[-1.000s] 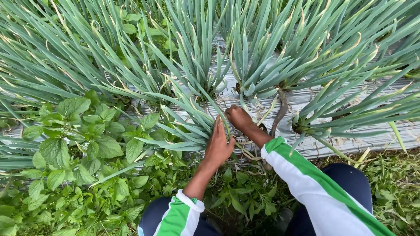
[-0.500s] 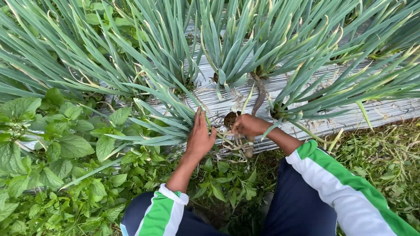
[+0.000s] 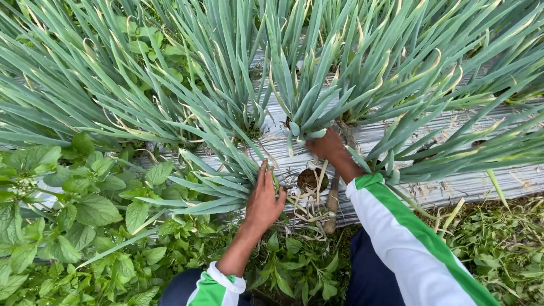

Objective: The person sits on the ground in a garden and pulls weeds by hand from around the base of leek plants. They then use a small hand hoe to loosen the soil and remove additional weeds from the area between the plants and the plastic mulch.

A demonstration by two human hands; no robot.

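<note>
My left hand (image 3: 263, 198) lies flat against the leaves of a green onion clump (image 3: 218, 181), pushing them to the left, fingers together and straight. My right hand (image 3: 327, 145) reaches up to the base of another onion clump (image 3: 309, 116) that grows through silver plastic mulch (image 3: 453, 184). Its fingers are tucked among the leaf bases, so I cannot see whether they grip anything. Between my hands is a round planting hole (image 3: 310, 178) showing dark soil, with dry pale leaf scraps (image 3: 303, 207) lying below it.
Broad-leaved weeds (image 3: 85, 204) crowd the ground at the left and in front of my knees. More onion clumps (image 3: 430, 73) fill the row behind and to the right. Cut grass (image 3: 504, 238) lies at the lower right.
My right hand has left the planting hole and moved up to the base of the onion clump behind it. My left hand stays against the left clump.
</note>
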